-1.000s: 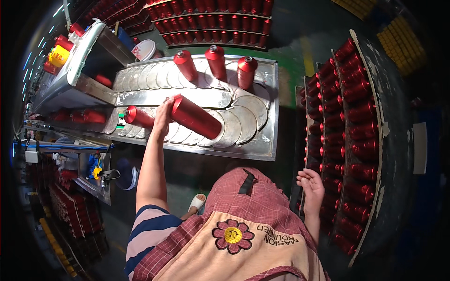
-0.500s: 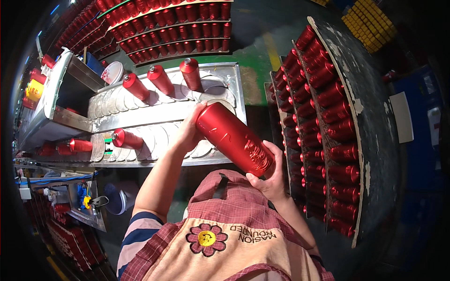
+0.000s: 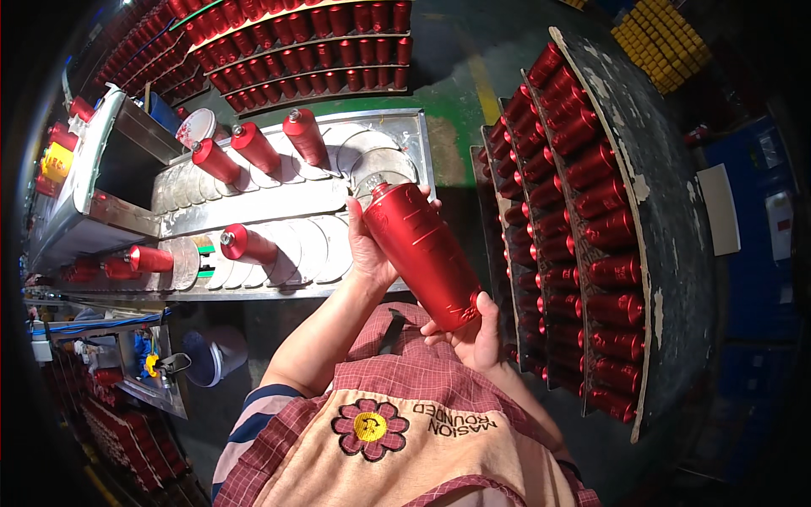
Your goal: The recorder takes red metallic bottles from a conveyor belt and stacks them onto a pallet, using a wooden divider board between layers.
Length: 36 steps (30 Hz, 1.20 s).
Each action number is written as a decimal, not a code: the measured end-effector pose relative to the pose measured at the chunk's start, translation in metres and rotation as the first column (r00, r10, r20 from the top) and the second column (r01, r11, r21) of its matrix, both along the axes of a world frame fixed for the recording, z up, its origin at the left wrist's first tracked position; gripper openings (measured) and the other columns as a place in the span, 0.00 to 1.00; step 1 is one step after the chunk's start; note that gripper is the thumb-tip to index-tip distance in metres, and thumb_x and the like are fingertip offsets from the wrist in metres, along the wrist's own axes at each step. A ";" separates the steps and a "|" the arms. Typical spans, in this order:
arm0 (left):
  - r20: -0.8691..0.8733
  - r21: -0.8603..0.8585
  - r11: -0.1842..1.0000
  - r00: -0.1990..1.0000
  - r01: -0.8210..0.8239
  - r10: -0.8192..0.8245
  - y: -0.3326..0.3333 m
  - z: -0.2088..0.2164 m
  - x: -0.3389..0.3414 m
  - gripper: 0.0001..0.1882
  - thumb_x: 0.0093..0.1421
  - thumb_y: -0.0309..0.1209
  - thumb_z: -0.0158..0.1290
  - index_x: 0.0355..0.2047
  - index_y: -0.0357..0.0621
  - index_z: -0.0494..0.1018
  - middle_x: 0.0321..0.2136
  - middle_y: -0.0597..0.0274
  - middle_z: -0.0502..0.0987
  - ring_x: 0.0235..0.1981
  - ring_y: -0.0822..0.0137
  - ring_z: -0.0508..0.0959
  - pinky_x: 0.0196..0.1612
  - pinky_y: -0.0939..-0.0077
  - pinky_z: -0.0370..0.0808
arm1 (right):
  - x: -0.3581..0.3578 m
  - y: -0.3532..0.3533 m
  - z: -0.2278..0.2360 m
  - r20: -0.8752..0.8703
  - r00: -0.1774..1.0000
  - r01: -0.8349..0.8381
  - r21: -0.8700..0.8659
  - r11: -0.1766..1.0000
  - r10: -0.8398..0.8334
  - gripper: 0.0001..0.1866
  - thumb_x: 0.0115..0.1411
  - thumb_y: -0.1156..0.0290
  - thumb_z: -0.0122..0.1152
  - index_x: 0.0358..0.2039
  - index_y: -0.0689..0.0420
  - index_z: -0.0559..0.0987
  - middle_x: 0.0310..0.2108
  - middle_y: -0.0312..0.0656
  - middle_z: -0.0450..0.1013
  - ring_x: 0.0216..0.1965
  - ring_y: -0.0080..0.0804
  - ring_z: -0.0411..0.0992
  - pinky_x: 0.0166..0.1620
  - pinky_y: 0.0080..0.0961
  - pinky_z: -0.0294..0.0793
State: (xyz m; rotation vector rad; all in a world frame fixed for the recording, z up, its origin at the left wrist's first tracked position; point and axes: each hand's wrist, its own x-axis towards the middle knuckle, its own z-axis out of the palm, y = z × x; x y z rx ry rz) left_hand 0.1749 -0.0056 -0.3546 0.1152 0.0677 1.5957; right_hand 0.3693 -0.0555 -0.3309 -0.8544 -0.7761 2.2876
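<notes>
A shiny metallic red bottle (image 3: 427, 258) with raised patterning lies tilted between my two hands, its neck toward the upper left. My left hand (image 3: 372, 253) is wrapped around the shoulder end, the thumb on the near left side and fingertips showing past the far side. At the base, my right hand (image 3: 475, 338) grips the lower edge with thumb and fingers. Just beyond the bottle, a conveyor (image 3: 287, 201) of overlapping pale plates carries several upright red bottles (image 3: 304, 138) along its far lane. Another red bottle (image 3: 247, 243) stands on its near lane.
To my right is a tall rack (image 3: 629, 194) with several shelves of red bottles. More shelved bottles (image 3: 312, 55) stand beyond the conveyor. A metal housing (image 3: 110, 169) covers the conveyor's left end. A bucket (image 3: 215, 355) sits at lower left, and yellow stacked items (image 3: 659, 42) at far right.
The bottle has turned in my hands, so its neck and another side of the pattern now show. My right hand has shifted down and left. Bottles on the far lane moved left, the near-lane one right.
</notes>
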 end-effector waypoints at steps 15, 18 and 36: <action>-0.895 -0.290 0.957 0.353 0.002 -0.271 0.044 -0.002 -0.112 0.19 0.65 0.38 0.45 0.49 0.37 0.71 0.45 0.56 0.75 0.44 0.68 0.75 0.49 0.73 0.72 | 0.012 0.009 -0.037 0.227 0.955 0.168 0.124 0.978 -0.193 0.30 0.65 0.60 0.48 0.61 0.62 0.54 0.57 0.51 0.61 0.52 0.42 0.68 0.49 0.37 0.72; -0.962 -0.224 0.927 -0.084 -0.300 -0.260 0.075 -0.025 -0.130 0.19 0.62 0.40 0.49 0.46 0.40 0.74 0.43 0.55 0.76 0.43 0.68 0.76 0.46 0.75 0.72 | 0.033 0.006 -0.037 0.273 0.914 0.276 0.127 0.953 -0.301 0.24 0.65 0.66 0.49 0.58 0.61 0.60 0.53 0.50 0.64 0.45 0.36 0.72 0.44 0.30 0.76; -0.788 0.211 0.744 -0.561 -0.633 -0.254 0.175 -0.128 -0.157 0.27 0.52 0.53 0.57 0.44 0.46 0.76 0.38 0.39 0.75 0.41 0.47 0.75 0.47 0.60 0.72 | 0.085 -0.023 -0.065 0.417 0.814 0.391 0.123 0.912 -0.405 0.18 0.64 0.70 0.49 0.52 0.63 0.64 0.48 0.46 0.67 0.42 0.32 0.72 0.42 0.27 0.75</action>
